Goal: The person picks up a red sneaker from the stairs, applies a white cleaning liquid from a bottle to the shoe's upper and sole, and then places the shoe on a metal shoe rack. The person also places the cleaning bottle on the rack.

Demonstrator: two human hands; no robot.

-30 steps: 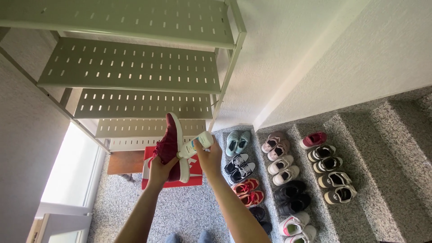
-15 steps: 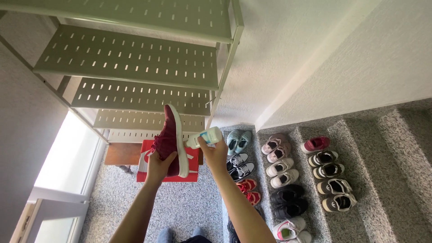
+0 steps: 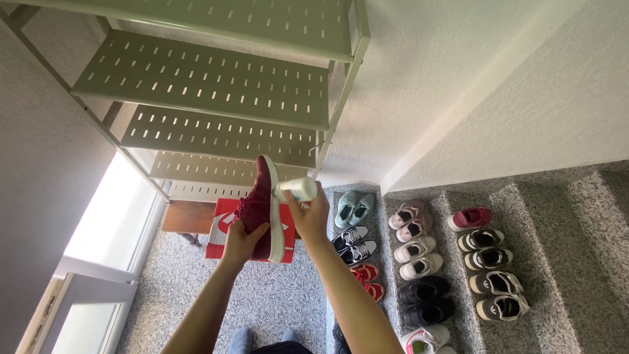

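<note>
My left hand (image 3: pixel 244 240) grips a dark red sneaker (image 3: pixel 263 207) with a white sole, held upright in front of me with the sole edge facing right. My right hand (image 3: pixel 308 217) holds a small white bottle (image 3: pixel 296 189) with a blue-green label, its tip pointing left against the upper part of the sneaker's sole. Both arms reach forward from the bottom of the view.
A pale green metal shelf rack (image 3: pixel 216 85) with slotted shelves rises ahead. A red shoe box (image 3: pixel 226 231) lies on the speckled floor below the sneaker, beside a brown wooden stool (image 3: pixel 187 216). Several pairs of shoes (image 3: pixel 419 249) line the stair steps at right. A window (image 3: pixel 105 229) is at left.
The bottle has swung upward and leftward, its tip now touching the sneaker near the top. The view has shifted slightly to the right.
</note>
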